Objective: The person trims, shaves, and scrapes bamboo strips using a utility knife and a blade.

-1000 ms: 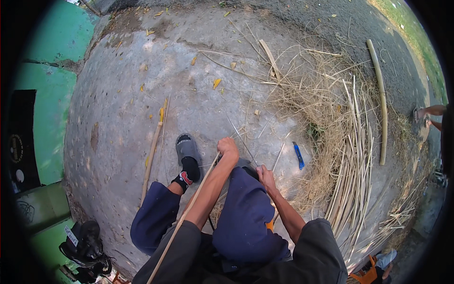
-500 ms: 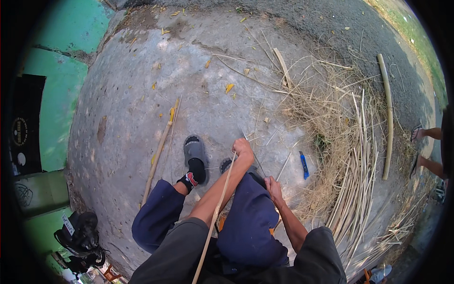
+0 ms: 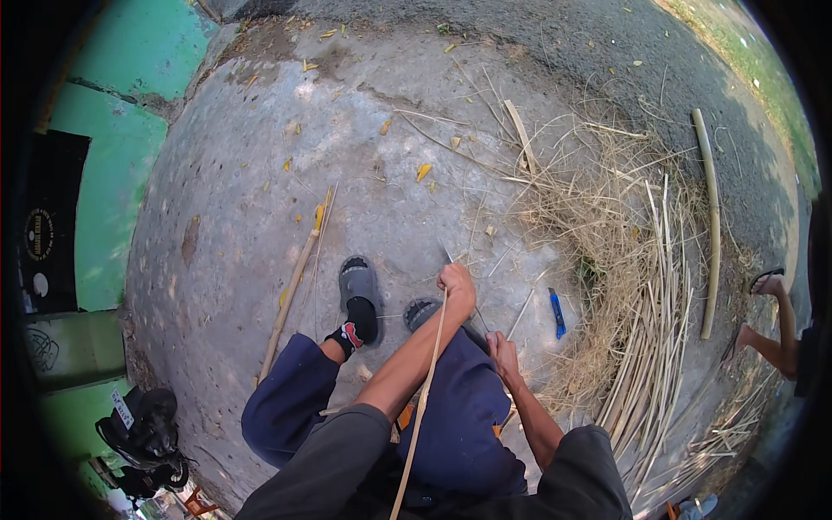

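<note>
A: Ground?
B: Grey concrete (image 3: 234,208), littered with bamboo shavings (image 3: 598,204) at right.
A: Left hand (image 3: 457,287)?
B: Closed around bamboo strip (image 3: 425,392), running back between forearms to lower edge.
A: Right hand (image 3: 504,357)?
B: Fisted on near end of thin metal blade (image 3: 446,251), visible again past left hand.
A: Blue box cutter (image 3: 557,314)?
B: Lying on concrete, right of right hand.

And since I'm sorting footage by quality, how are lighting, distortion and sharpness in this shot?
Head view: soft daylight on the concrete, brighter on the grass; black fisheye rim around it, and the bamboo pole bows, probably from the lens; the left hand, right hand and bamboo strip look reasonably sharp.
</note>
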`<action>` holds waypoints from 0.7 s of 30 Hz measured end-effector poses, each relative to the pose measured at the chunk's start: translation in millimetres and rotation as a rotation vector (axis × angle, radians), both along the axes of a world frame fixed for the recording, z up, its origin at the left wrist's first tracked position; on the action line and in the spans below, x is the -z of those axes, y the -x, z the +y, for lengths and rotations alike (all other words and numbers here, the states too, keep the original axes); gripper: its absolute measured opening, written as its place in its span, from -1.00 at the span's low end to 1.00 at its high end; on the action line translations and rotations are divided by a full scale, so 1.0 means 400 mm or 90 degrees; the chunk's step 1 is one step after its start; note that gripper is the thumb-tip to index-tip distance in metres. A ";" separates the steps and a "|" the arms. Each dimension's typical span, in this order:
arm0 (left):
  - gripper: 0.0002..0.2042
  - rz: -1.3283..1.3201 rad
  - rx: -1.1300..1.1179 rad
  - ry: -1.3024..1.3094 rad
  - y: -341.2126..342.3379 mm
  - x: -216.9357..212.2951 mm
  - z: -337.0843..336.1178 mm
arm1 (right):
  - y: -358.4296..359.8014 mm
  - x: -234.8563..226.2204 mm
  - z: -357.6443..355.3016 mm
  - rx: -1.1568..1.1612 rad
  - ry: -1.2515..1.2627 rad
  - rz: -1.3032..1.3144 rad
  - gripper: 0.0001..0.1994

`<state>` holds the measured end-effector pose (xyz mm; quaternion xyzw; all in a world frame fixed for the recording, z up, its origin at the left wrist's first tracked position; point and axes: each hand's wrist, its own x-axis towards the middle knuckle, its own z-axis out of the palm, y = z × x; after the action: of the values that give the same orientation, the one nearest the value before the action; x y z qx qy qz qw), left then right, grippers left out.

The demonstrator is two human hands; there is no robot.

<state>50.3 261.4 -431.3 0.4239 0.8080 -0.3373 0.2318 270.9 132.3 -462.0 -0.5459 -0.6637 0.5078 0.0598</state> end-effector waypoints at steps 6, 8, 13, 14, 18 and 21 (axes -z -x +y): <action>-0.79 -0.085 -0.006 -0.073 0.199 -0.156 -0.089 | -0.070 -0.056 0.014 0.148 -0.104 0.015 -0.67; -0.73 -0.176 -0.008 -0.067 0.248 -0.256 -0.092 | -0.105 -0.036 0.036 0.175 -0.154 -0.029 -0.67; -0.69 -0.238 0.034 -0.116 0.441 -0.427 -0.207 | -0.087 -0.043 0.092 0.132 -0.214 -0.189 -0.63; -0.69 -0.271 0.059 -0.160 0.470 -0.466 -0.237 | -0.089 -0.045 0.098 0.103 -0.201 -0.204 -0.61; -0.75 -0.282 0.114 -0.284 0.460 -0.677 -0.289 | -0.142 -0.030 0.129 -0.089 -0.179 -0.339 -0.58; -0.76 -0.296 0.109 -0.398 0.418 -0.830 -0.340 | -0.130 -0.115 0.197 -0.082 -0.292 -0.267 -0.59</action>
<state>-117.0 125.4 -99.3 0.6051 0.7593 0.0118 0.2394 322.9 211.2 -416.2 -0.5680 -0.7919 0.2238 0.0114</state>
